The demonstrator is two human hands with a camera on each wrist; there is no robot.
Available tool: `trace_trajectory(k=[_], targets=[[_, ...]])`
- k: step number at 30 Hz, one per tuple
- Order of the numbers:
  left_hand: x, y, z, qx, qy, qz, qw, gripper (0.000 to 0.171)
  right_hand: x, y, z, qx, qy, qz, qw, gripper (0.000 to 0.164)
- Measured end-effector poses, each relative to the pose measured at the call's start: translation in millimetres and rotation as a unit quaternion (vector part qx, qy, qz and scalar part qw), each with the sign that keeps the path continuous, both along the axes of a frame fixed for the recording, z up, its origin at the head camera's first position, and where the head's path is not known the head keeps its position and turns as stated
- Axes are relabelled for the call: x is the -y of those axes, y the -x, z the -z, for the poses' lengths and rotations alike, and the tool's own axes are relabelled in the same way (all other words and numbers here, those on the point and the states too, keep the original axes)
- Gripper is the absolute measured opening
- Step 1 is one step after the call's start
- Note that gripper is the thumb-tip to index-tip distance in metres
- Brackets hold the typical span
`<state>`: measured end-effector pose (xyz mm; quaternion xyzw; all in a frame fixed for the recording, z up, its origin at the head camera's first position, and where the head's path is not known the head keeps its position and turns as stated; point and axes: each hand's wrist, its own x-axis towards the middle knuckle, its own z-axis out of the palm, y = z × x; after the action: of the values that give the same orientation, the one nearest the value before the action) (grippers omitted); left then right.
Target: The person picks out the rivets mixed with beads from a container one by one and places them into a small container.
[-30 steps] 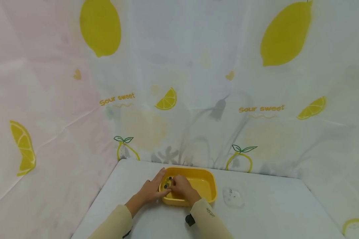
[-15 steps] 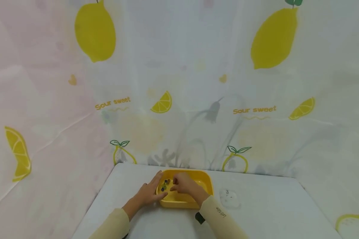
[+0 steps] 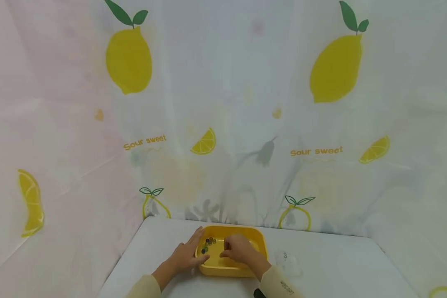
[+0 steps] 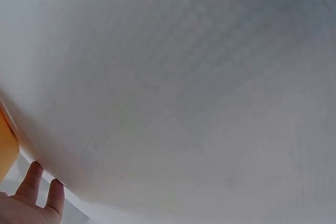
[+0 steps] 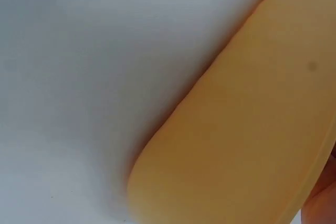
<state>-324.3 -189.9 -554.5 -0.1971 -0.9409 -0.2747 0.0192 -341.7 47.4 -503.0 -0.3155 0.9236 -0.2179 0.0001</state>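
Observation:
A yellow rectangular tray [image 3: 227, 271] stands on the white table. Several small glass marbles [image 3: 203, 251], dark blue, green and amber, lie in its left end. My left hand [image 3: 185, 255] rests against the tray's left end, fingers straight, thumb stretched over the near rim. Its fingers [image 4: 30, 184] show at the lower left of the left wrist view. My right hand [image 3: 241, 251] is over the middle of the tray, fingers curled, thumb a little apart, to the right of the marbles. Whether it has anything in it is hidden. The right wrist view mostly shows the tray's outer wall [image 5: 236, 114].
A clear plastic piece with small dark marks [image 3: 287, 263] lies on the table [image 3: 331, 265] to the right of the tray. A white cloth wall with printed lemons [image 3: 238, 174] stands behind the table and along its sides.
My right hand has moved right, away from the marbles, which are now in full view. The left hand stays at the tray's left end. The head view has tilted up.

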Motion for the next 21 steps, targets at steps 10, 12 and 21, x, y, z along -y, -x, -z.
trace_trajectory(k=[10, 12, 21], targets=[[2.2, -3.7, 3.8, 0.014, 0.0, 0.001, 0.9999, 0.089, -8.7, 1.5, 6.2, -0.004, -0.014, 0.002, 1.0, 0.027], [0.5, -6.6, 5.0, 0.02, -0.001, 0.005, 0.9998, 0.089, -12.4, 0.3, 9.6, 0.003, -0.022, 0.008, 1.0, 0.027], [-2.8, -6.7, 1.1, 0.019, 0.016, 0.001, 0.9997, 0.089, -21.0, 0.3, 4.5, -0.001, 0.004, -0.005, 1.0, 0.019]])
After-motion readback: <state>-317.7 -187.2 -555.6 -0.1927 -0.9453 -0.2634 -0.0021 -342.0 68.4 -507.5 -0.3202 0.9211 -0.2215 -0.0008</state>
